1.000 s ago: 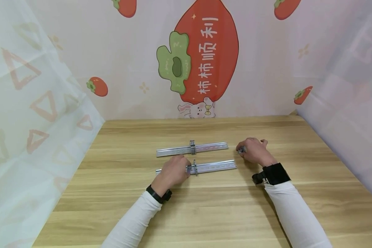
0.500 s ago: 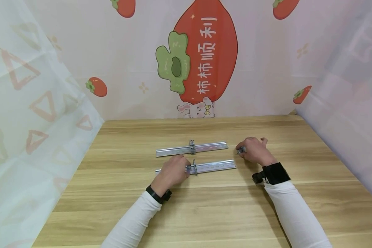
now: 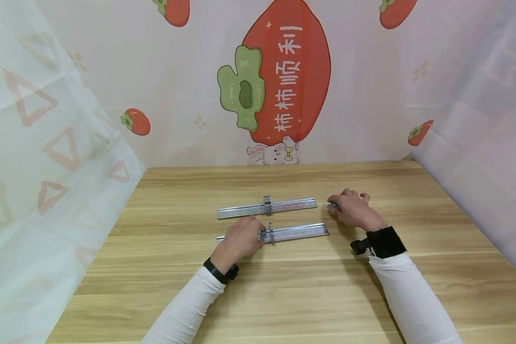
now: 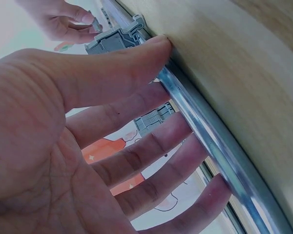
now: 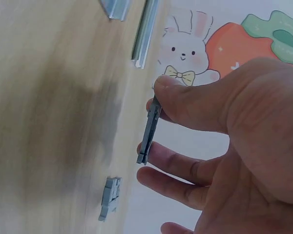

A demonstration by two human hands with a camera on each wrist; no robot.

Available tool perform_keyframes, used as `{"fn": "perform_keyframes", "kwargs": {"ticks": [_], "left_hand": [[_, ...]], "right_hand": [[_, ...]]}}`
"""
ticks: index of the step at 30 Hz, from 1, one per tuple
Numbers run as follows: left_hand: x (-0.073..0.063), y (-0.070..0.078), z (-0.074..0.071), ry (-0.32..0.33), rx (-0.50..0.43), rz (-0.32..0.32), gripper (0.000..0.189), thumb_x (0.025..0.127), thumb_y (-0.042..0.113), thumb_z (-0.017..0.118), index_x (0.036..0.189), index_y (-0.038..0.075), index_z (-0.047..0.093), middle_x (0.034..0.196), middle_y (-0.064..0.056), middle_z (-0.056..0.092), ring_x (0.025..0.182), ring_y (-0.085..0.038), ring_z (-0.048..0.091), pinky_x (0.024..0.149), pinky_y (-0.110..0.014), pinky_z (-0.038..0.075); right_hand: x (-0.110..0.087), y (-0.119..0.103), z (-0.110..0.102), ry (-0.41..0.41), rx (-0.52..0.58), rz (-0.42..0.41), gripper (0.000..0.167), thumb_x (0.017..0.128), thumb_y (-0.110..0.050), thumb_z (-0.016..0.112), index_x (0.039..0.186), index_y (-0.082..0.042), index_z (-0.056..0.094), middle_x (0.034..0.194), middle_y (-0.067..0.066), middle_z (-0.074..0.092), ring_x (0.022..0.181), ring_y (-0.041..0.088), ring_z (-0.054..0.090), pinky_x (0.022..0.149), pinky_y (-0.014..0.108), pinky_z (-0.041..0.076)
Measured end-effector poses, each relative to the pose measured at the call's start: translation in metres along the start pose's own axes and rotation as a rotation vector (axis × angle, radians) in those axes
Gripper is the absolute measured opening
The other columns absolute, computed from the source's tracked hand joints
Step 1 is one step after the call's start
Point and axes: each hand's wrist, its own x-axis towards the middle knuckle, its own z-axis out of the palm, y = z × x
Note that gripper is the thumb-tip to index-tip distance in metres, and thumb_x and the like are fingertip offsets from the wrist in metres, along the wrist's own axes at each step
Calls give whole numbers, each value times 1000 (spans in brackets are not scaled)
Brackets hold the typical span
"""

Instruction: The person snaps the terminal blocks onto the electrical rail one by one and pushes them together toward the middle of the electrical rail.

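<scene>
My left hand (image 3: 240, 240) grips the nearer metal DIN rail (image 3: 303, 231), thumb along one edge and fingertips against the other in the left wrist view. Just beyond the thumb, a grey terminal block (image 4: 115, 40) sits across that rail. My right hand (image 3: 353, 209), off the rails' right ends, pinches a thin grey terminal block (image 5: 149, 129) between thumb and fingers. Below it in the right wrist view, another grey terminal block (image 5: 110, 199) lies on the table.
A second DIN rail (image 3: 241, 211) lies behind, roughly parallel, with several terminal blocks (image 3: 267, 205) side by side near its middle. The wooden table (image 3: 292, 291) meets a printed curtain (image 3: 176, 143) at the back, and curtains hang at both sides.
The terminal block in my right fingers looks slightly tilted compared with before, and that hand has barely shifted. My left hand stays on the nearer rail.
</scene>
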Motion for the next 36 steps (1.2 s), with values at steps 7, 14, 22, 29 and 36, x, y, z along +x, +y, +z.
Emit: {"fn": "perform_keyframes", "kwargs": {"ticks": [7,14,22,29,36], "left_hand": [[-2,1,0,-3,-1,-1,23,83,8,80,106,6,79,104,-8,69,96,-25,63,73,-40,55],[-1,1,0,3,9,0,22,82,8,80,104,6,80,102,-7,68,93,-23,63,72,-38,55],[-2,2,-1,-8,9,-4,22,83,9,79,105,7,80,103,-7,68,95,-24,63,74,-38,55],[-2,1,-1,-5,21,3,21,83,9,79,104,7,80,102,-6,68,94,-23,63,73,-38,54],[-2,1,-1,1,23,4,20,84,10,79,104,7,80,101,-6,68,94,-24,62,72,-37,54]], "right_hand": [[2,0,0,4,27,-30,27,99,-11,65,125,-3,67,118,23,65,117,46,51,97,78,15],[3,-3,-1,3,33,-31,29,100,-14,65,127,-3,65,115,18,68,112,41,57,97,75,16],[7,-5,-5,26,226,-118,34,101,-9,62,131,6,60,118,19,65,112,38,59,98,58,42],[9,-7,-7,43,451,-190,33,101,-5,62,131,8,59,119,23,64,112,37,62,97,52,49],[9,-12,-11,23,588,-139,35,100,-6,64,133,4,60,127,25,62,116,35,61,98,43,50]]}}
